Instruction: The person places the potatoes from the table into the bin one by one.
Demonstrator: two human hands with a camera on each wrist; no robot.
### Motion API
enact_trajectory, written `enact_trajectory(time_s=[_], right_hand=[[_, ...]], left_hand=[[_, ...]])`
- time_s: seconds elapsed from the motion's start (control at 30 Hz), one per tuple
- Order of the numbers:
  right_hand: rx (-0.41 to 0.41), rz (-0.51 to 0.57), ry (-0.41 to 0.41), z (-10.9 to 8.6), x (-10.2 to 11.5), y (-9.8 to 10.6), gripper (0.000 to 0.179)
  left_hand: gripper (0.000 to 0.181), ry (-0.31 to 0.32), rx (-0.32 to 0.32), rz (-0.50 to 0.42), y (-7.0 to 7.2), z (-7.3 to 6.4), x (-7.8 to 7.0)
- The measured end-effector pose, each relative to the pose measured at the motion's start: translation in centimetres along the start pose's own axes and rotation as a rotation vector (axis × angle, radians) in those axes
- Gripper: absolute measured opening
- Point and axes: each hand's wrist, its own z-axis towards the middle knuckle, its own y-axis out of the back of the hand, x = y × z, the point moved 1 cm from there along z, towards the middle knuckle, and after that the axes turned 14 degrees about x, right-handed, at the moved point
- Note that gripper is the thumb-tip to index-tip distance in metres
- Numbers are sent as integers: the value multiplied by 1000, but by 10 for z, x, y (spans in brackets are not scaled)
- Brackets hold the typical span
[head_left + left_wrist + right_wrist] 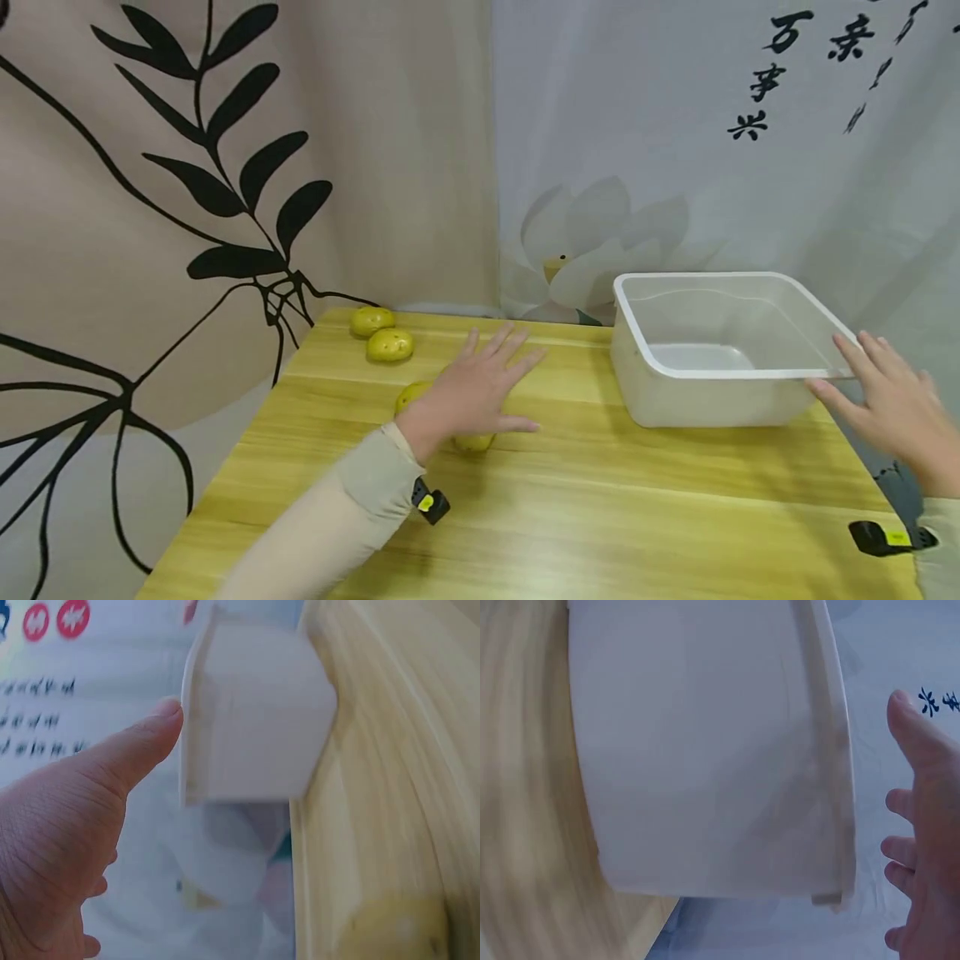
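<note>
My left hand (480,387) is spread over the table with straight fingers, above two yellow potatoes. One potato (411,395) peeks out behind the wrist, and another potato (474,443) shows partly below the palm. Two more potatoes (389,344) lie together near the back left corner. In the left wrist view, a potato (394,930) with dark specks is blurred at the bottom. My right hand (892,400) is held beside the front right corner of a white plastic bin (705,400), fingers extended. In the right wrist view, that hand (937,825) stands apart from the bin's rim.
The bin stands upright at the right back of the wooden table (600,517), its visible inside bare. A printed curtain (420,150) hangs right behind the table's back edge. Each wrist carries a small black device (431,502) on a strap.
</note>
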Motion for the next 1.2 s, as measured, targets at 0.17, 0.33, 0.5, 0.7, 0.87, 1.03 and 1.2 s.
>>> enact_trajectory(time_s=[0.17,0.33,0.5,0.7,0.87,1.03,1.2], right_hand=[[61,15,-11,21,-1,1,82],[89,9,-4,36,-5,1,83],[121,14,9,51,-7,2,82],[186,14,-8,71,-9,2,82],[298,29,6,80,-12,5,78],[414,66,19,83,-14,7,75],[438,82,10,83,-12,5,76]], left_hand=[[100,-63,37,52,8,38,-32],[101,-97,74,104,11,71,-53],[99,-96,96,113,15,96,-67],[99,-95,125,127,18,122,-87],[99,-67,179,129,18,139,-103],[99,-40,199,62,12,145,-110],[97,-30,191,-37,6,144,-111]])
